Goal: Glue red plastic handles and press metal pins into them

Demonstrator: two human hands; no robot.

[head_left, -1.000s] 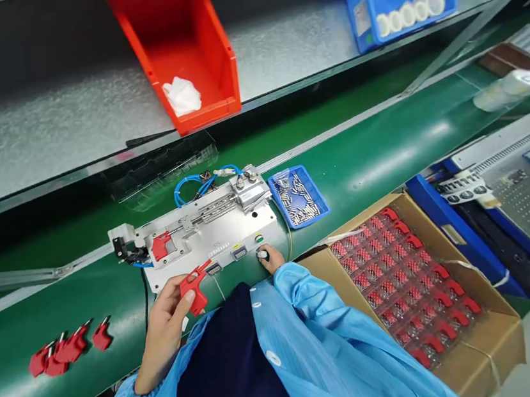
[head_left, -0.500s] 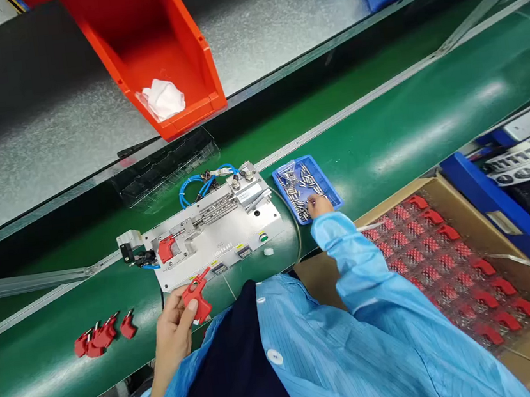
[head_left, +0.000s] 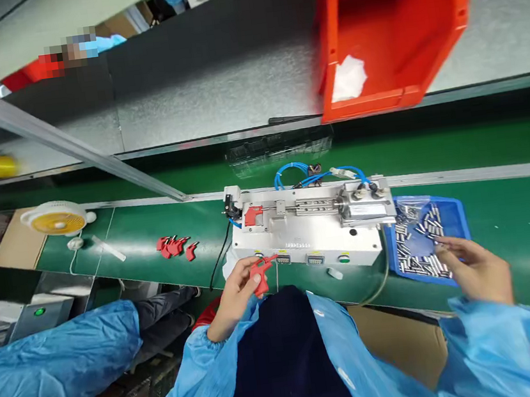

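Near the front edge of the bench, my left hand (head_left: 238,292) grips a red plastic toy-pistol-shaped part (head_left: 261,275), its thin barrel pointing right. My right hand (head_left: 479,272) reaches over a blue tray (head_left: 455,217) of loose metal pins (head_left: 420,264), thumb and fingertips pinched around what looks like one pin. Between both hands stands a metal fixture (head_left: 308,235) with a pneumatic cylinder. Another red part (head_left: 252,215) sits in the nest at its left end, in line with a metal rod.
Several red parts with metal tips (head_left: 174,245) lie left on the green bench (head_left: 134,234). A yellow-and-white fan (head_left: 57,219) stands farther left. Overhead, a shelf (head_left: 212,82) carries a red bin (head_left: 376,82). Another person's blue sleeve (head_left: 62,358) is at lower left.
The view has swung to the right way up, showing more of the left side. My right hand stays at the tray, fingers now pinched above the pins. My left hand still holds the red part.
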